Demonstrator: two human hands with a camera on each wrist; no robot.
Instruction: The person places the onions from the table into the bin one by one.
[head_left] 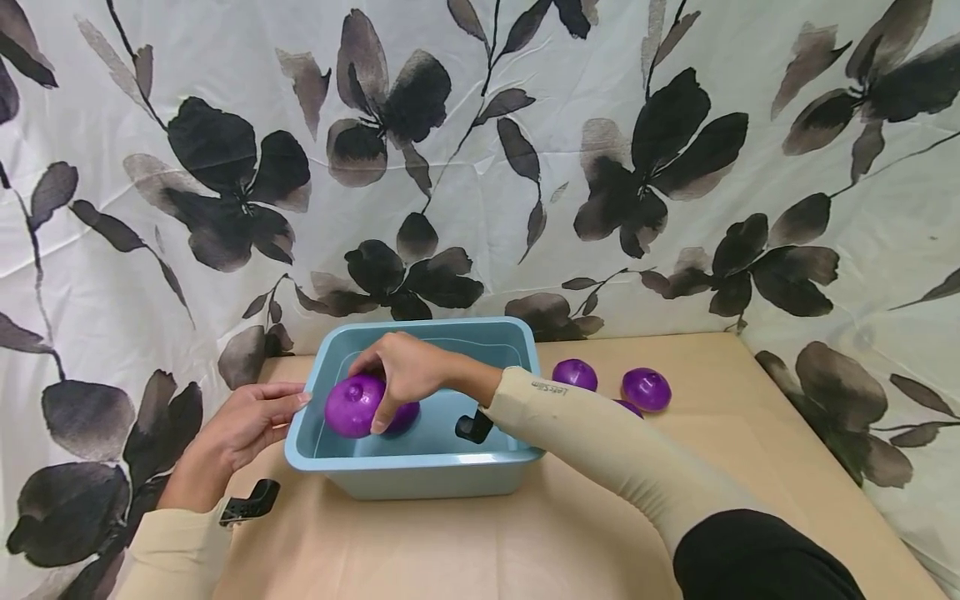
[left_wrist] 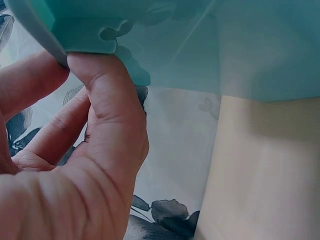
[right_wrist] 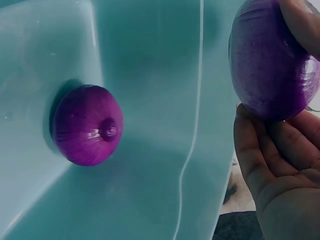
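A light blue plastic tub (head_left: 427, 463) stands on the table. My left hand (head_left: 243, 421) pinches its left rim between thumb and fingers, and the left wrist view shows the thumb (left_wrist: 107, 90) against the rim's corner. Over the inside of the tub, my right hand (head_left: 411, 367) grips a shiny purple onion (head_left: 352, 406) from above. In the right wrist view the held onion (right_wrist: 270, 62) sits between thumb and fingertips. A second purple onion (right_wrist: 87, 125) rests on the tub's floor; in the head view the held onion and hand partly cover it.
To the right of the tub lie more purple onions (head_left: 574, 374) (head_left: 647, 389), one of them mostly hidden behind the right sleeve (head_left: 600, 442). The tan table (head_left: 450, 550) meets a floral cloth (head_left: 480, 167) at the back and sides.
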